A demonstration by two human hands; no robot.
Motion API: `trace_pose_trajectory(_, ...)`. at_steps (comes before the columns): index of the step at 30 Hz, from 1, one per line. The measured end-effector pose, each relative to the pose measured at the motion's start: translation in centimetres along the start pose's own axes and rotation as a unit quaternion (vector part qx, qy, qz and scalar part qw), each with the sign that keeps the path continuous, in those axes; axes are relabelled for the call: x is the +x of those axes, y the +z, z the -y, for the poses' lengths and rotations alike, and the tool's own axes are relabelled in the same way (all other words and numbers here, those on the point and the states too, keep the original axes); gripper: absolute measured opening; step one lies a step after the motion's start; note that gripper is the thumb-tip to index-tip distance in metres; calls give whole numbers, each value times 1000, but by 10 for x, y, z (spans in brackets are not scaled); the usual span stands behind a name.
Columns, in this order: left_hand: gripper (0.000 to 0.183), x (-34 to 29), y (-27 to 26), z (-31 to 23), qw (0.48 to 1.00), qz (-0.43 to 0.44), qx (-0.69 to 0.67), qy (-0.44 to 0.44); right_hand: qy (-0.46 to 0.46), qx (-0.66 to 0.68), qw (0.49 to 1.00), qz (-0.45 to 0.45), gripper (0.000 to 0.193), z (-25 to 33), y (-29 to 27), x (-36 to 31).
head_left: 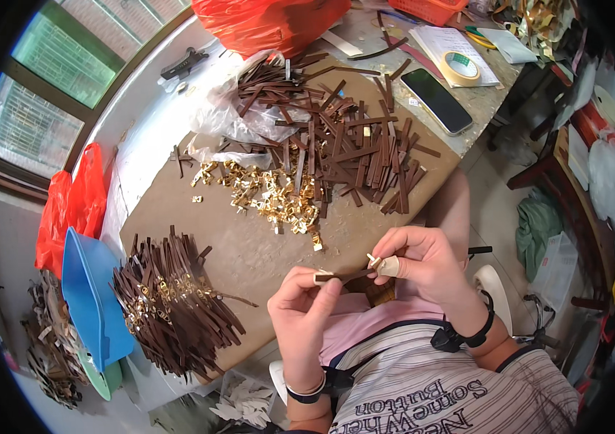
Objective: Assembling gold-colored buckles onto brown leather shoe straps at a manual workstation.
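Observation:
A short dark brown strip (pixel 351 276) stretches between my two hands, just off the near edge of the brown board. My left hand (pixel 303 309) pinches its left end between thumb and fingers. At its other end, my right hand (pixel 424 265) grips a small gold metal fitting (pixel 373 261) against the strip; whether the strip passes through it is too small to tell. Pale coverings wrap some of my fingertips. Beyond my hands lie a loose heap of gold fittings (pixel 278 199) and a pile of brown strips (pixel 361 155).
Strips with gold fittings form a bundle (pixel 173 304) at the left, beside a blue bin (pixel 94 304). Farther back are a red plastic bag (pixel 267 25), clear plastic (pixel 224 116), a phone (pixel 437 101) and a tape roll (pixel 460 68) on paper. The table edge runs along the right.

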State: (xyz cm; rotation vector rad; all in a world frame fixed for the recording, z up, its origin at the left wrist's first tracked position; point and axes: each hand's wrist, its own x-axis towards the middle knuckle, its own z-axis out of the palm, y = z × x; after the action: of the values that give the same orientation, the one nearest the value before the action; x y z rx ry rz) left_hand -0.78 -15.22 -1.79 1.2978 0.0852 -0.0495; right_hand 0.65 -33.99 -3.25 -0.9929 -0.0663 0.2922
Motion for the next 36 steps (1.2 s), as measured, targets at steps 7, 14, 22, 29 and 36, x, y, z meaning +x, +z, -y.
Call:
trace_pose_trajectory(7, 13, -6, 16, 22, 996, -43, -58, 49, -152, -87, 984, -45, 11, -15, 28, 0)
trace_pose_trajectory(14, 14, -8, 14, 11, 991, -32, -129, -17, -254, -407, 877, -18, 25, 8, 25, -9)
trace_pose_trajectory(22, 12, -11, 17, 5, 992, -31, -126, -9, -241, -397, 885, -29, 23, 10, 20, -11)
trace_pose_trajectory(29, 12, -14, 18, 5, 995, -24, -98, -8, -216, -378, 900, -26, 23, 11, 18, -14)
trace_pose_trajectory(36, 12, -20, 18, 7, 994, -28, -105, 22, -186, -357, 915, -15, 22, 15, 25, -17)
